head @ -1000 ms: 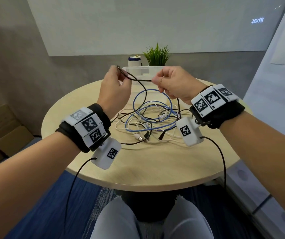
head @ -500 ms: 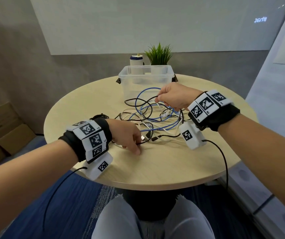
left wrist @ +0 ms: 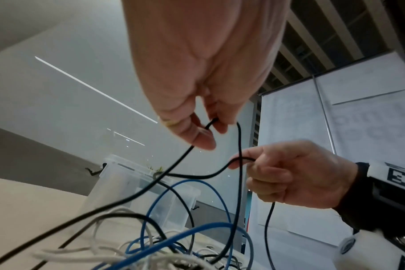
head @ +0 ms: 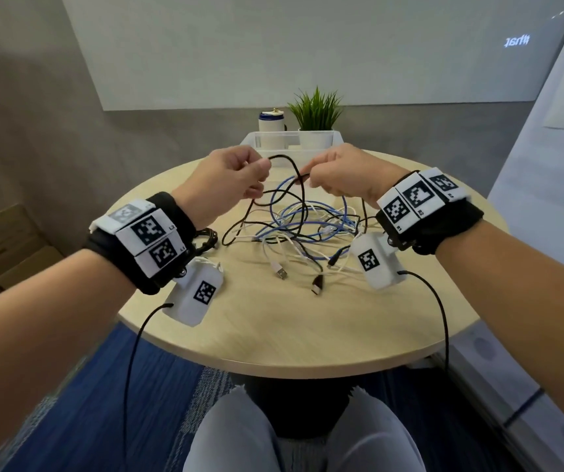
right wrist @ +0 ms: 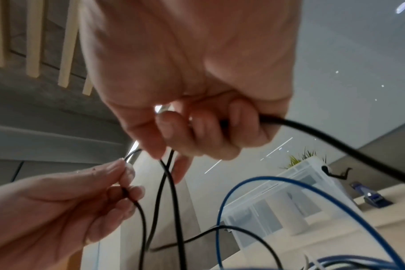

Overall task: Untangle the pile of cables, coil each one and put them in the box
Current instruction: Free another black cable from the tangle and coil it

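A tangle of blue, white and black cables lies mid-table. Both hands hover above it, in front of the clear plastic box. My left hand pinches a black cable between thumb and fingertips. My right hand grips the same black cable a short way along, fingers curled round it. The stretch between the hands arches up, and its strands hang down into the tangle. A blue cable loops up below the hands. Two USB plugs lie at the tangle's near edge.
Behind the box stand a small green plant and a white and blue container. A dark bundle lies on the round wooden table by my left wrist. Cardboard boxes sit on the floor at left.
My left hand has risen from the table's near side to the right hand's height. Both hands now hold the black cable up in front of the box.
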Demonstrator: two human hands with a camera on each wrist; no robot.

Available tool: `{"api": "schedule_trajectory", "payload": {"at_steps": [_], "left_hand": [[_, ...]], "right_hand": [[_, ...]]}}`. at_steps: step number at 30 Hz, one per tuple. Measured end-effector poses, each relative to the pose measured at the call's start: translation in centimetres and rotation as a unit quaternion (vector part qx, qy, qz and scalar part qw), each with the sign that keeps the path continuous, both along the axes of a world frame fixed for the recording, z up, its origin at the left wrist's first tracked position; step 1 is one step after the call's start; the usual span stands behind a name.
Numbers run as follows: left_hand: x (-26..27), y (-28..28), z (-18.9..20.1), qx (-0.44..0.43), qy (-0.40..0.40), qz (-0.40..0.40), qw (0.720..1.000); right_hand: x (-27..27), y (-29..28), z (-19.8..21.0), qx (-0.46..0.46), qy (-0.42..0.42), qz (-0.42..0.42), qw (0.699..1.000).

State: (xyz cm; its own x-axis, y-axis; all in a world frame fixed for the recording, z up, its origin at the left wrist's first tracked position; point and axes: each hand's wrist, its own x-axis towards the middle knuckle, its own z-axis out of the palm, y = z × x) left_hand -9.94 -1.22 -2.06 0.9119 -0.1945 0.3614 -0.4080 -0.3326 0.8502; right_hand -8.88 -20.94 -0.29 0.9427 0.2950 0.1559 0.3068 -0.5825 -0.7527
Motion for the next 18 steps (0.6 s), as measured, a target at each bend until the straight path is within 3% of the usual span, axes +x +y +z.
{"api": "schedule_trajectory", "payload": {"at_steps": [4,13,15,18], "left_hand": [[-0.2,0.1,-0.5,-0.093,-0.031,0.003,0.995],[-0.9,0.3,0.3,-0.248,-0.098,-0.033,0.963],[-0.9,0.6,0.4,-0.254,-0.099,-0.015,0.962],[-0.9,1.1,0.3,-0.227,-0.086,0.026,0.970]], "right_hand": [[-0.1,0.3,-0.8,-0.041,0.003,0.064,0.997],[0.4,0.9,-2.1,-0.192,-0.028,0.036,0.980],[0.7,0.6,-2.0,-0.184,-0.042,0.008,0.982],[1.7,-0.2,-1.2,-0.086,-0.067,-0.057,0.992]]}}
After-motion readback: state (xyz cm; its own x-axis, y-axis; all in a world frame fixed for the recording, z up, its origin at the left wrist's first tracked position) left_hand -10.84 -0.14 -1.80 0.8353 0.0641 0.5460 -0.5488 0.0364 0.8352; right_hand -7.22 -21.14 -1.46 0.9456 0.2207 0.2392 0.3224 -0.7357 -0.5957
